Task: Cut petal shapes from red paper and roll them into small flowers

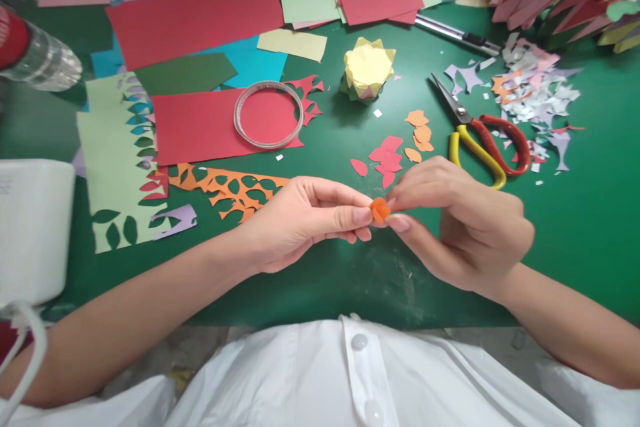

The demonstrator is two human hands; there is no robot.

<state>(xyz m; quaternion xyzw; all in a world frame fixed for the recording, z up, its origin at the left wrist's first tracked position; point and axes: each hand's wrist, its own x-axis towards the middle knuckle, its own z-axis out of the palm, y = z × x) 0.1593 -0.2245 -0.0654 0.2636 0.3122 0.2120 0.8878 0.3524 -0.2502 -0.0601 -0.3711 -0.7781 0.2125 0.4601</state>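
Observation:
A small orange paper flower [380, 211] is held up between my two hands over the green table. My left hand [320, 213] pinches it from the left between thumb and fingers. From the right, the thumb and forefinger of my right hand [460, 220] close on its edge. Just beyond the hands lie loose orange paper petals [423, 135] and red paper petals [389, 157]. A yellow paper flower [369, 67] with a green base stands farther back.
Scissors [473, 123] with red and yellow handles lie at right, beside a heap of paper scraps [537, 90]. A tape roll [237, 121] rests on red paper. Cut green paper [107, 153] and orange paper [240, 190] lie left; a bottle [47, 57] stands far left.

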